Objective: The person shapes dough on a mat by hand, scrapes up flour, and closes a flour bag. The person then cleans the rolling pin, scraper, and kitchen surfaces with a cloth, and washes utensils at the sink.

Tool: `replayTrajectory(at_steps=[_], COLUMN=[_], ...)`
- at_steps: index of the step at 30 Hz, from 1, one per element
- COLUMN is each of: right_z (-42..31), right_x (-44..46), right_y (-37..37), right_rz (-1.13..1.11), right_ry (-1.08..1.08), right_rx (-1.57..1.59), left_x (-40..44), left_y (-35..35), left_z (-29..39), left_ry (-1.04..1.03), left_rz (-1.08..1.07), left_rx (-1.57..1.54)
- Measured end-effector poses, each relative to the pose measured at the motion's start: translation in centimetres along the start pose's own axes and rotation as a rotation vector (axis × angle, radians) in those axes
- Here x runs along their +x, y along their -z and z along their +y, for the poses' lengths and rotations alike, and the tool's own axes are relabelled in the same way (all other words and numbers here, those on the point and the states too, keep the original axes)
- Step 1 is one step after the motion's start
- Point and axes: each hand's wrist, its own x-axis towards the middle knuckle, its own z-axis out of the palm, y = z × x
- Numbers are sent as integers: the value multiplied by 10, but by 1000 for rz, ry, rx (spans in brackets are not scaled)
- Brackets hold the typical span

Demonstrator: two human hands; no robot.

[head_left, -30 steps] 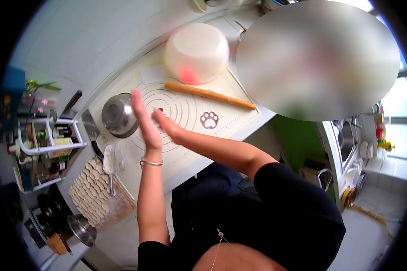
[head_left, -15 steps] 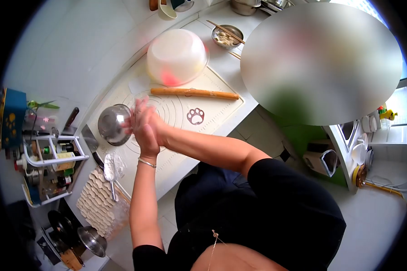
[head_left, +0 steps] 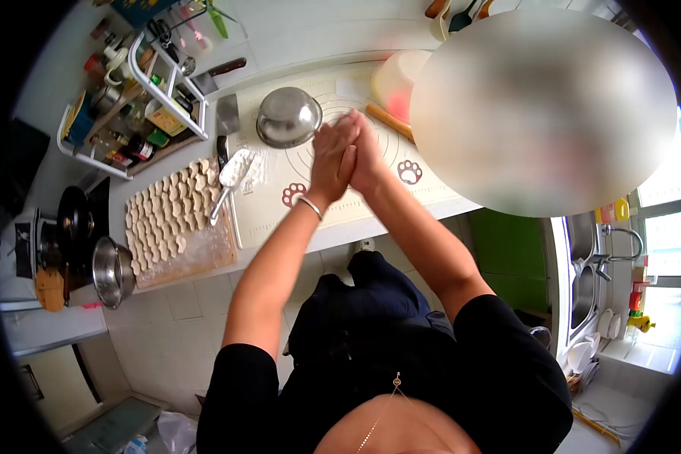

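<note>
two hands (head_left: 331, 160) — together, one metal bowl (head_left: 288, 117) just beside, one scoop (head_left: 222, 198)

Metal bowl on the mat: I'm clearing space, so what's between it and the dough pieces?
The head view shows a floury scoop and a black handle between bowl and dough.

It's a kitchen, plainly! Sinks (head_left: 583, 295) gleam beside a tap (head_left: 602, 259), bottles (head_left: 141, 147) crowd a white rack (head_left: 203, 117), and a metal bowl (head_left: 288, 117) sits on a pastry mat (head_left: 263, 200).
</note>
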Motion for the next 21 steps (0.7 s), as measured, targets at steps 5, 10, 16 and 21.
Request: replayTrajectory(at_steps=[5, 10, 16, 21], right_z=[-3, -20, -39, -63], right_x=[-27, 2, -5, 44], right_y=[-20, 40, 34, 119], right_rz=[20, -244, -487, 45], right_ry=[744, 949, 1149, 332], right_rx=[-1096, -1649, -1441, -1393], left_x=[6, 23, 39, 45], left_y=[2, 32, -1, 28], left_z=[-19, 27, 0, 35], left_ry=[61, 69, -244, -454], left_rz=[-326, -862, -290, -561], left_rx=[471, 624, 335, 740])
